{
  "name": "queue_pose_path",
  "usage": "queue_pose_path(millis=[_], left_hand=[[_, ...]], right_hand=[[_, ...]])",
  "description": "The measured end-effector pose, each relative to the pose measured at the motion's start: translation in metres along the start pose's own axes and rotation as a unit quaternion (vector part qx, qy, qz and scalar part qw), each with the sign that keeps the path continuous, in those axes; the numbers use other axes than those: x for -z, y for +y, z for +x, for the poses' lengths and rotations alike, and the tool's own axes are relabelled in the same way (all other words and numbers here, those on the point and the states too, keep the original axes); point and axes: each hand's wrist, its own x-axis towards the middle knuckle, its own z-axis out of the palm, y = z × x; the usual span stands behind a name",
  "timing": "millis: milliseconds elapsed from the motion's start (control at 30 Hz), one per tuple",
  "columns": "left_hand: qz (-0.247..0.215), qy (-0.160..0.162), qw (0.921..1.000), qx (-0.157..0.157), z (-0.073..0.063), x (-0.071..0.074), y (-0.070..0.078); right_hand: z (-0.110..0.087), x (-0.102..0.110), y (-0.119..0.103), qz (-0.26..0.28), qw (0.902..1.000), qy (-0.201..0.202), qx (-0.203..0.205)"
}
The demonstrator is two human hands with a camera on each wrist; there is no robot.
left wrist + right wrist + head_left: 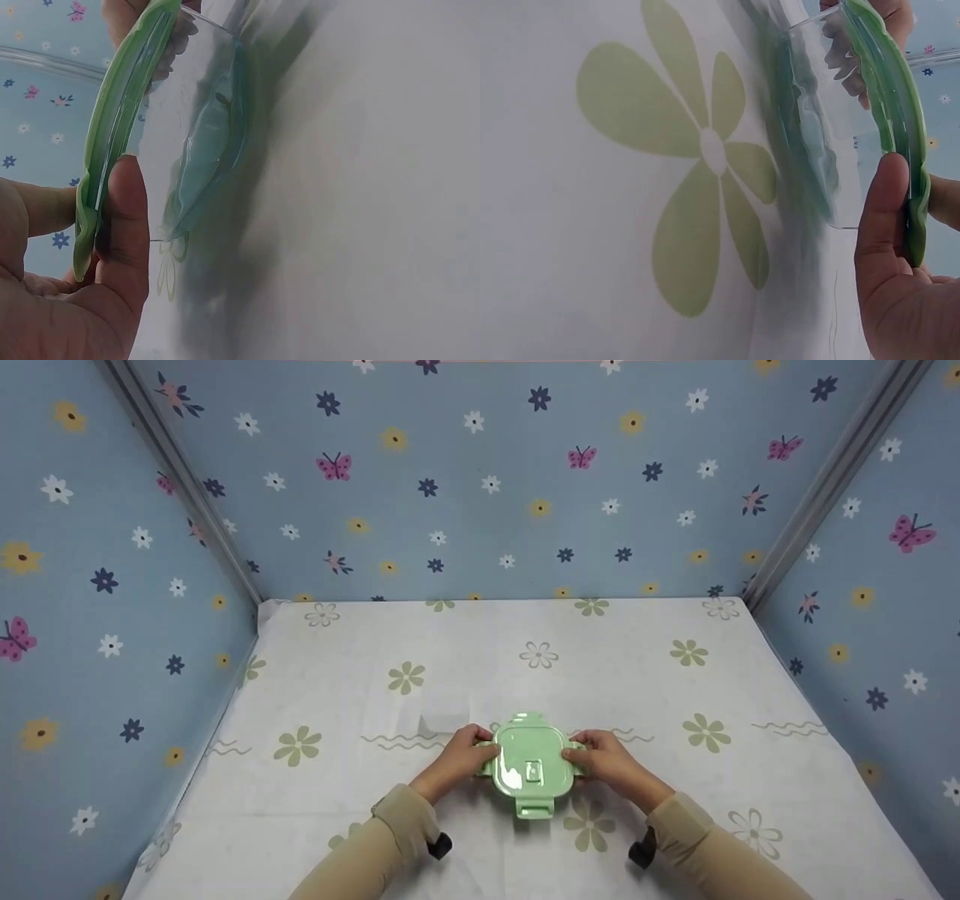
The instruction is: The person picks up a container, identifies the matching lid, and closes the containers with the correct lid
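Note:
A clear food container (154,142) with a light green snap lid (533,761) is in front of me, low over the table. Something bluish and see-through (214,127) shows at its bottom; whether it is contents or tinted base I cannot tell. My left hand (461,757) pinches the lid's left side flap, thumb above and fingers below. On the opposite side, my right hand (606,761) pinches the right flap the same way. The front flap (535,810) and back flap (529,718) stick outward. Whether the base touches the cloth is unclear.
A white cloth (300,675) with green flowers and wavy lines covers the table. Blue flowered panels (480,472) stand at the back and both sides, with grey corner posts (825,484). Black wrist straps (440,846) show below the cuffs.

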Motion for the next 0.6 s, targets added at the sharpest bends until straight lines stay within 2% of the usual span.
queue_pose_path(millis=[300,600], left_hand=[[0.005,0.003,1.0000,-0.001,-0.0030,-0.0002,0.0015],[-0.017,0.022,0.9995,0.013,-0.0025,-0.0030,0.0036]], right_hand=[[-0.0007,-0.0010,-0.0002,-0.005,0.9999,-0.003,0.015],[0.0008,-0.0030,-0.0012,0.003,0.9996,0.019,-0.019]])
